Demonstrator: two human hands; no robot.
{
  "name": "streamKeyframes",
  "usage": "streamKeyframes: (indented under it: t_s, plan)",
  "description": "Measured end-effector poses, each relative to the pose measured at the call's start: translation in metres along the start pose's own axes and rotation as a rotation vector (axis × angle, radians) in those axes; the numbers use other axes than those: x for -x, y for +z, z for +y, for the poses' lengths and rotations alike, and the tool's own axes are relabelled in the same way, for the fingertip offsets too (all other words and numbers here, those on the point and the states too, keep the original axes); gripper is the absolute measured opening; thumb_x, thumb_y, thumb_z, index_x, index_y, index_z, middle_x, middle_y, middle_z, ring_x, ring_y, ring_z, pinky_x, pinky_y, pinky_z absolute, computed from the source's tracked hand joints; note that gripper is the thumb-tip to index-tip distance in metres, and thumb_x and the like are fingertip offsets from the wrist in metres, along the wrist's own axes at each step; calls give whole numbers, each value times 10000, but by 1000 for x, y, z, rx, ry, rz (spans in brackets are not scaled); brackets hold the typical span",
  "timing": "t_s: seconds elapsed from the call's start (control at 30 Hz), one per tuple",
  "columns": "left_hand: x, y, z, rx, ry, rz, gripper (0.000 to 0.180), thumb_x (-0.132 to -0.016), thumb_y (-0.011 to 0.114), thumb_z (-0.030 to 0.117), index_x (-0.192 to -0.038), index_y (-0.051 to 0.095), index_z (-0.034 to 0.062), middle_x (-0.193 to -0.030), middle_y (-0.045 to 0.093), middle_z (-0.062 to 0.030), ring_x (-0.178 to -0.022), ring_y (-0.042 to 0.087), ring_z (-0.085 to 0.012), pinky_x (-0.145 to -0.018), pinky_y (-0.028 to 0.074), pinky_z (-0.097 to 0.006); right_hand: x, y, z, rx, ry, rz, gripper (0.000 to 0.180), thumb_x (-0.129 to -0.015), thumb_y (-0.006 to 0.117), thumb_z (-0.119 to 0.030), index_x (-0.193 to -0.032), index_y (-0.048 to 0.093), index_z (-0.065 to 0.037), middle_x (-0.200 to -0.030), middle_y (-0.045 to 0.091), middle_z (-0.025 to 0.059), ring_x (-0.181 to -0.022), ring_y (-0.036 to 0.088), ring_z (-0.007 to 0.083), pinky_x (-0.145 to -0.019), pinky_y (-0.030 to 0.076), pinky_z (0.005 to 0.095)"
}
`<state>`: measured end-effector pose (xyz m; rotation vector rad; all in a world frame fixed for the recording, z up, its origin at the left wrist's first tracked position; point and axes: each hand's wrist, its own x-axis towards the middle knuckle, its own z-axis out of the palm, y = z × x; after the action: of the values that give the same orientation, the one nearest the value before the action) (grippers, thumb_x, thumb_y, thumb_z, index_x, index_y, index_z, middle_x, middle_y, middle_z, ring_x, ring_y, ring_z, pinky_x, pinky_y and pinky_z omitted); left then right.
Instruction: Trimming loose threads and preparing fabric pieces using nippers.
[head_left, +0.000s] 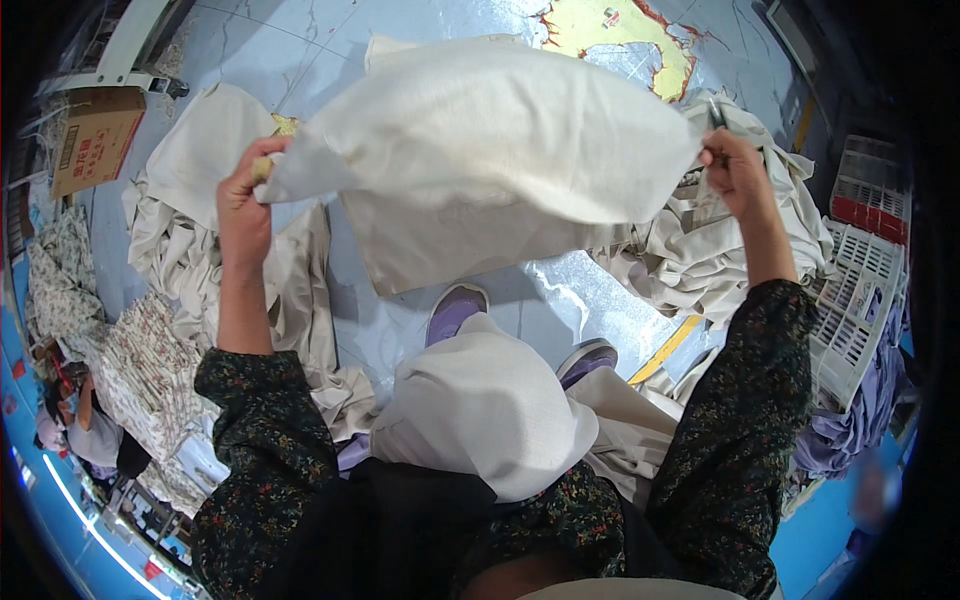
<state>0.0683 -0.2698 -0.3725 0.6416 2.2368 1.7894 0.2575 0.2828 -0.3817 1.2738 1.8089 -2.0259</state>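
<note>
A cream cloth piece (490, 120) is stretched out in front of me and billows upward between my hands. My left hand (245, 200) is closed on its left corner; something yellowish shows at the fingertips. My right hand (738, 172) pinches the opposite corner on the right. Under the raised piece, flat cream fabric (450, 245) lies on the floor, partly hidden. Another cream cloth (485, 410) is draped over my lap. Heaps of crumpled cream fabric lie beside each hand, one on the left (175, 235) and one on the right (700, 245).
Folded floral fabric (145, 370) is stacked at left, below a cardboard box (98, 140). Another person (95, 430) is at the far lower left. White plastic crates (855, 290) and purple fabric (850, 430) stand at right. A torn yellow patch (590, 25) marks the grey floor ahead.
</note>
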Motion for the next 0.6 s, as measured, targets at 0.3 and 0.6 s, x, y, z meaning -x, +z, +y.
streamKeyframes:
  t_s: [0.3, 0.6]
  plan:
    - [58, 84, -144, -926, -75, -369, 111, -810, 617, 16, -887, 683, 63, -1208, 629, -141, -1192, 536, -334, -983, 419, -433, -51, 16, 135, 503, 111, 61, 190, -792, 692, -211, -696, 676, -48, -572, 576, 13, -470, 479, 108, -437, 341, 301]
    - [113, 186, -125, -560, -106, -794, 220, -904, 611, 167, -1103, 630, 75, -1047, 614, -151, -1015, 581, -355, -814, 496, -461, 48, -70, 86, 1261, -513, 581, 191, -887, 624, -191, -1044, 700, -113, -856, 699, 150, -815, 680, 343, -739, 525, 422]
